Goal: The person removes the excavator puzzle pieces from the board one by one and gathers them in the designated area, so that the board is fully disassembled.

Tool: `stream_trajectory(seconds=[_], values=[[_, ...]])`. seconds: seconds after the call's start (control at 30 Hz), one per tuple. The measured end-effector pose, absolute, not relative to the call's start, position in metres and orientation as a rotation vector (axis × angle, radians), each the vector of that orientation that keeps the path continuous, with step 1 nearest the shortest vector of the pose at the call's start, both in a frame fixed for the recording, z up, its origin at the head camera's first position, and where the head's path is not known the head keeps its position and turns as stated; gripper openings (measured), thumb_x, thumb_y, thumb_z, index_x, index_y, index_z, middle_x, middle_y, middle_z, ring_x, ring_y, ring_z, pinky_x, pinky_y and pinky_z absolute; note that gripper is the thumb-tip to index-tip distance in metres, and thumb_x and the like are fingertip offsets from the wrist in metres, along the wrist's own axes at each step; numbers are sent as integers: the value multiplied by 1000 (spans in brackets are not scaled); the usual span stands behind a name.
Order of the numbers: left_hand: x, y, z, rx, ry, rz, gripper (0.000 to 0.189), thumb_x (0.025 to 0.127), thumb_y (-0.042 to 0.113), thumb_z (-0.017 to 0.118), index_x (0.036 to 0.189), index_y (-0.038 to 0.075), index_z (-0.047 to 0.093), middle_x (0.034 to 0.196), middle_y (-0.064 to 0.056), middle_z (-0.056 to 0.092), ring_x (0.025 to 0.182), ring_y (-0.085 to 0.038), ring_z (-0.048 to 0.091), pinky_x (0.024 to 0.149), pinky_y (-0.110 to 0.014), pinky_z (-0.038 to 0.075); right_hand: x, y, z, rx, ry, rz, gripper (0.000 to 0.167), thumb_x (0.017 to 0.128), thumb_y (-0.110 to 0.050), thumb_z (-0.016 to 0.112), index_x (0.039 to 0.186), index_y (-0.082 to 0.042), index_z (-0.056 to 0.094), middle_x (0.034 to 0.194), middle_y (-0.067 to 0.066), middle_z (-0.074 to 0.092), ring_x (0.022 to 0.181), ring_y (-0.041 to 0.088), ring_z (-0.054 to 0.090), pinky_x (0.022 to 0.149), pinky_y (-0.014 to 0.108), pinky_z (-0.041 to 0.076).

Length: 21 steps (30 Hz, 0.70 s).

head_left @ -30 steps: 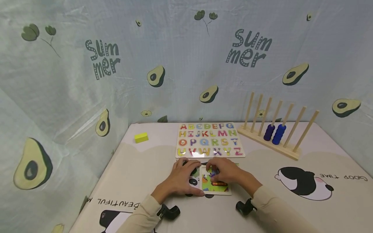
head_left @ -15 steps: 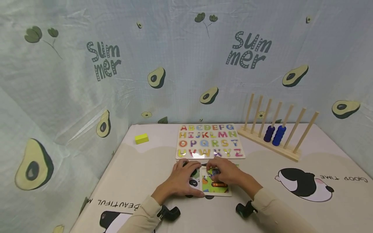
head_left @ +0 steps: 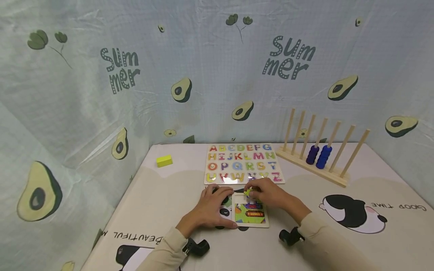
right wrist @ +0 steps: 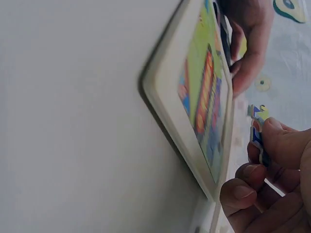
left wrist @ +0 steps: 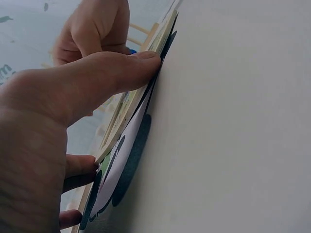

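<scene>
A small jigsaw puzzle tray [head_left: 252,225] with a light frame lies on the table, its lower part filled with a bright green and red picture and its upper part bare. My left hand [head_left: 211,209] grips the tray's left side. In the left wrist view, the thumb [left wrist: 131,70] presses on the near rim while the other fingers reach the far corner. Above the tray's far side, my right hand [head_left: 269,194] pinches a jigsaw piece [right wrist: 257,138] between thumb and fingers. That piece is blue, white and yellow-green, and the right wrist view shows it raised off the tray.
Just behind the tray lies an alphabet puzzle board [head_left: 244,163]. A wooden peg rack [head_left: 312,165] with purple and blue beads stands at the back right. One yellow block [head_left: 164,160] sits at the back left. A printed cloth wall [head_left: 210,75] rises behind the table.
My right hand has lifted the jigsaw piece off the tray and moved slightly right and away, uncovering the tray's upper part. The left hand has stayed in place.
</scene>
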<state>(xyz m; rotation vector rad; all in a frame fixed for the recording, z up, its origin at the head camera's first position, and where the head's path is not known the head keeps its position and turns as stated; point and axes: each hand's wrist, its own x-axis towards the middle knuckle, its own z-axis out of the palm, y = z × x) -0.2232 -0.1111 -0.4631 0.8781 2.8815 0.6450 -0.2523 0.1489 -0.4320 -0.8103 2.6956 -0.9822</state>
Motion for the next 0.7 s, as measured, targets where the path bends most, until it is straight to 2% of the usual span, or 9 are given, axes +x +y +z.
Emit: stream_trajectory(seconds=[0.1,0.4,0.7], values=[[-224,-111,-464,880,2882,642,101,66,75,76,150,26,48,153,11,44,136,-24,28,113,-51,25,-254,156,-428,-796,2717,-988,15,99,-9,65,112,-12,71,85,-5,60,79,14,53,72,29,46],[-226,-112,-467,877,2899,636,102,65,75,76,150,27,48,154,11,43,137,-25,29,113,-52,26,-255,178,-417,-729,2761,-1028,7,97,-5,66,103,-9,67,81,-2,59,75,16,54,64,27,47],[-225,-112,-466,897,2886,645,102,65,74,77,150,26,48,154,10,44,136,-24,29,113,-52,25,-254,208,-413,-660,2818,-1000,6,96,-7,68,100,-10,66,81,-2,58,74,16,52,64,29,44]])
